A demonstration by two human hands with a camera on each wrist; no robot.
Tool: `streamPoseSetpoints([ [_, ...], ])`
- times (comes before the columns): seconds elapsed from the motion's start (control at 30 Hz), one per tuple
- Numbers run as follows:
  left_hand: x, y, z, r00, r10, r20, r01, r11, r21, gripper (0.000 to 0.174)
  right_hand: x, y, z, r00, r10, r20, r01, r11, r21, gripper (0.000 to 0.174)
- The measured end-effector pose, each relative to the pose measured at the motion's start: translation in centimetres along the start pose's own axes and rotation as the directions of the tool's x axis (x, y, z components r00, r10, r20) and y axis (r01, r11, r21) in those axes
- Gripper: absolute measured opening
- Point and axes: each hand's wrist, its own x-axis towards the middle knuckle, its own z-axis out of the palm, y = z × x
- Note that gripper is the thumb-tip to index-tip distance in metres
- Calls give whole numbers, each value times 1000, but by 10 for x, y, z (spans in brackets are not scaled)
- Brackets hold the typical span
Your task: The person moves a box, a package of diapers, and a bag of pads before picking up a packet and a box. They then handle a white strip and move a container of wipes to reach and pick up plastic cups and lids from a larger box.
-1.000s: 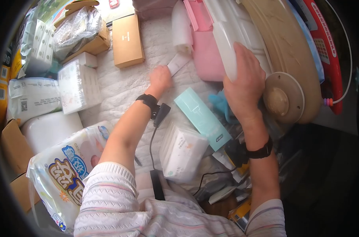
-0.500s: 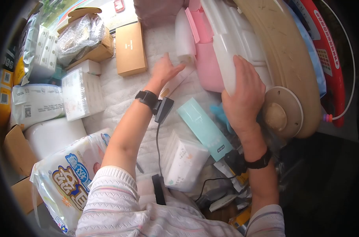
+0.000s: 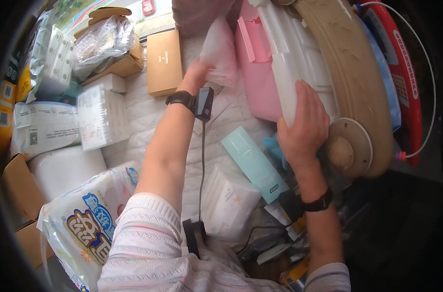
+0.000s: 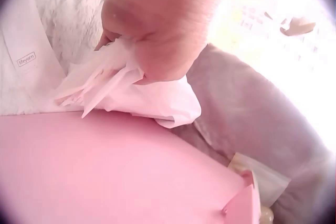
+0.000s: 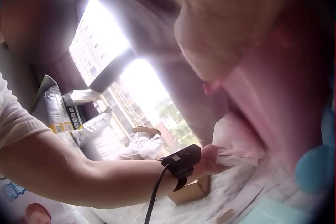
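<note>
My left hand (image 3: 198, 73) grips a bundle of thin white sheets (image 3: 220, 56) beside the pink plastic box. In the left wrist view, crumpled layers of this bundle (image 4: 152, 98) stick out below the fingers; the fingertips are hidden. The pink box (image 3: 255, 82) lies on the quilted cover, and a white plastic lid (image 3: 285, 73) runs along its right side. My right hand (image 3: 304, 121) holds the near end of that lid, thumb on the left and fingers over the top. Near the right forearm lies a mint-green box (image 3: 253, 163).
A beige moulded plastic piece (image 3: 362, 82) stands at the right, by a red item (image 3: 409, 97). At the left are a brown carton (image 3: 164, 63), packs of tissues (image 3: 102, 117) and a diaper pack (image 3: 85, 224). A wrapped white pack (image 3: 229, 202) lies near the lap.
My left hand has left a narrow white strip, opened, moved up to the white roll-shaped bundle and taken hold of it. The right hand has stayed on the lid.
</note>
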Motion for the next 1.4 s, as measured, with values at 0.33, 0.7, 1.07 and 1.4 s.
streamPoseSetpoints([
  [0.33, -47, 9, -49, 973, -20, 232, 167, 754, -636, 21, -1, 3, 3, 997, -48, -66, 47, 999, -17, 63],
  [0.7, -90, 51, -58, 915, 106, 389, 201, 716, -668, 23, 0, 1, 0, 993, -46, -112, 47, 999, 7, 59],
  [1.07, -144, 94, -42, 783, 439, 440, 66, 644, -762, 36, -1, 0, -1, 993, -2, -114, 4, 1000, 13, 58],
  [1.4, -149, 140, -31, 879, 393, 269, -154, 769, -620, 27, 3, 1, -2, 963, -81, -257, 83, 997, -6, 38],
])
